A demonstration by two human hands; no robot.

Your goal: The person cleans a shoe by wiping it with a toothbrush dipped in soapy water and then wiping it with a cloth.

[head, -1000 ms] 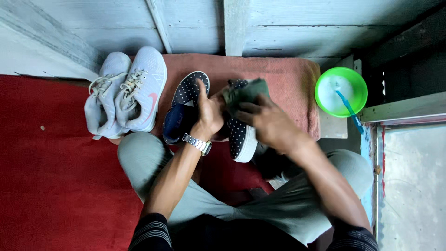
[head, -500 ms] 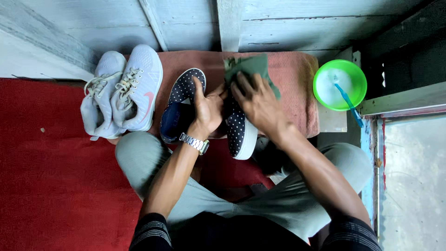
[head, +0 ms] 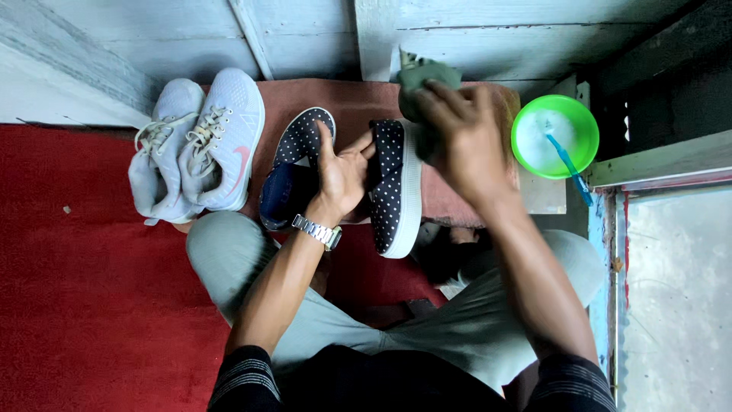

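My left hand [head: 343, 172] grips the dotted shoe [head: 396, 187], tipped on its side. My right hand [head: 465, 137], just beside its sole, clutches a green cloth [head: 423, 76].

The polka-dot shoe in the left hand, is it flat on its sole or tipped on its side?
Tipped on its side. The polka-dot shoe shows its white sole edge facing right, while the left hand steadies it.

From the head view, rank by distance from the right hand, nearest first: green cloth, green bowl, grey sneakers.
1. green cloth: held in the right hand.
2. green bowl: just to its right, holding a blue brush.
3. grey sneakers: far left, beyond the left hand.
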